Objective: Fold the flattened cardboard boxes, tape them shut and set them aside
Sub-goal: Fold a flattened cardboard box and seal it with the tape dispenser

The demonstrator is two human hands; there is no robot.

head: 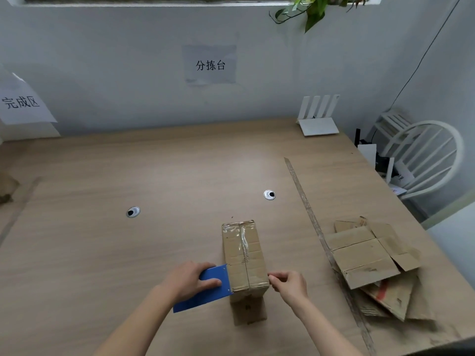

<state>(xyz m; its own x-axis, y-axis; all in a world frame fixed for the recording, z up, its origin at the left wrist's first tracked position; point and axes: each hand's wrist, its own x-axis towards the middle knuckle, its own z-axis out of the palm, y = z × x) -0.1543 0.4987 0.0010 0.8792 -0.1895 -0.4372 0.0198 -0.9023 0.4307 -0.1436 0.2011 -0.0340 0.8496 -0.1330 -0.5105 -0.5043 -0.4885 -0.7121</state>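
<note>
One folded brown cardboard box (244,255), partly taped; left hand (189,280) grips blue tape dispenser (205,287), right hand (289,283) pinches box's near corner; flattened brown cardboard boxes (372,265) right of it remain unfolded

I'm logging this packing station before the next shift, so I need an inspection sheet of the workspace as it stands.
Surface: wooden table, a tape strip running along it on the right, two cable grommets.
Job's things: folded cardboard box upright, top seam taped; flattened boxes piled to the right.
Clutter: white router at the back edge.
Grips: left hand holds the blue tape dispenser against the box; right hand pinches at the box's near right corner, what it pinches too small to tell.
Cables: black cable down the right wall.
Surroundings: two paper wall signs, hanging plant, white chair.
</note>
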